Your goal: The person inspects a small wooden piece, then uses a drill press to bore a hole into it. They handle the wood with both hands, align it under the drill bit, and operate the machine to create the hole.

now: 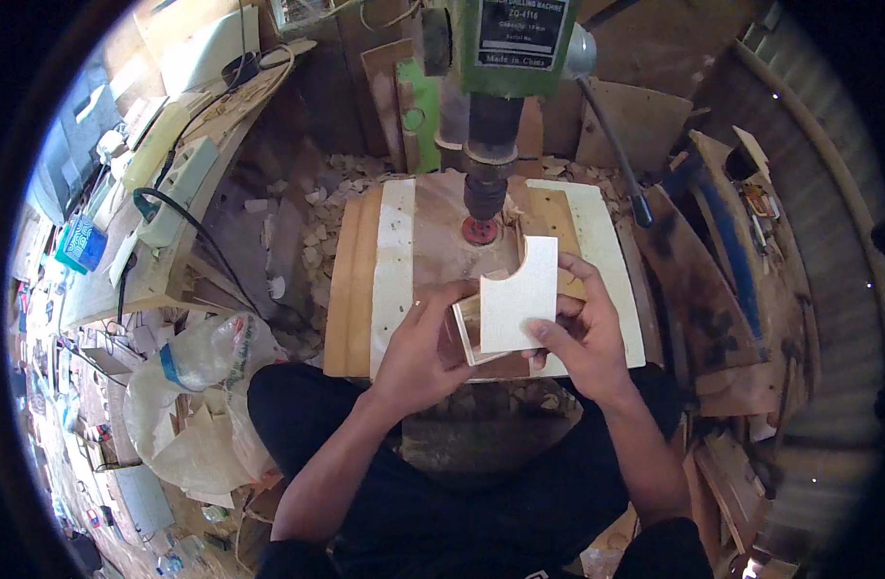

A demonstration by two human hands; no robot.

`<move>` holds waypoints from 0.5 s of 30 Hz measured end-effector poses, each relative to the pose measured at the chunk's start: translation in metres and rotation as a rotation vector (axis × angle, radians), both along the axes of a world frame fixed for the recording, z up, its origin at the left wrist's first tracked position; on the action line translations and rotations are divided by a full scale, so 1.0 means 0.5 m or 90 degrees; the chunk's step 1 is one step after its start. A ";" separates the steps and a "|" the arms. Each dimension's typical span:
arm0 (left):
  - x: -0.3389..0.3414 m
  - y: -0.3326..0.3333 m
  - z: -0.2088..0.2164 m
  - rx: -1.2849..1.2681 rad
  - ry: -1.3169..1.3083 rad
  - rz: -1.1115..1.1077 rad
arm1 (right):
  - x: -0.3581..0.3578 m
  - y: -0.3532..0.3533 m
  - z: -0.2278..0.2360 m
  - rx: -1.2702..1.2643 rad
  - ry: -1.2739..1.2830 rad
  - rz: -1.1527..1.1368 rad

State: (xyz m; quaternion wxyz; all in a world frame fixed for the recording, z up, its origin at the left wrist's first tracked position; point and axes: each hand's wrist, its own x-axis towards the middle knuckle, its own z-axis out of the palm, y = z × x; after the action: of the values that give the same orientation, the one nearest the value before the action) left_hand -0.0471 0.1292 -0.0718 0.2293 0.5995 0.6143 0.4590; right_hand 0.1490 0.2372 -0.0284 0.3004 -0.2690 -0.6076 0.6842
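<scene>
Over the near part of the drill press table, my right hand (589, 338) grips a pale rectangular wooden panel (522, 307) with a curved notch cut into its upper left corner. The thumb presses on its face and the fingers wrap behind it. Closed on a second thin wooden piece (465, 334), my left hand (418, 340) is just left of the panel, which partly hides that piece. Whether the two pieces touch cannot be made out. Beyond them, a red round cutter (480, 231) sits under the black chuck (486, 193) of a green drill press (516, 77).
Pale strips (392, 280) run along the wooden work table (353, 289). Wood offcuts (317, 232) lie heaped behind it. At left are a bench (201, 183) with cables and a clear plastic bag (196, 405). The press's lever (621, 159) slants down at right, near leaning boards (703, 280).
</scene>
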 end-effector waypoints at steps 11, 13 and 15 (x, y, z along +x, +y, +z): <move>-0.002 -0.007 -0.006 0.034 -0.005 -0.038 | -0.003 -0.010 -0.008 0.033 -0.044 0.033; -0.004 -0.007 -0.005 0.058 -0.006 -0.053 | -0.003 -0.012 -0.007 0.011 -0.036 0.049; -0.006 -0.006 -0.003 0.057 -0.012 -0.058 | -0.005 -0.014 -0.007 0.030 -0.040 0.043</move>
State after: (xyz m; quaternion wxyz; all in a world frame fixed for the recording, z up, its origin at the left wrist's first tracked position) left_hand -0.0499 0.1262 -0.0732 0.2285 0.6326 0.5627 0.4806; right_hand 0.1465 0.2300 -0.0320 0.2640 -0.2625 -0.6413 0.6709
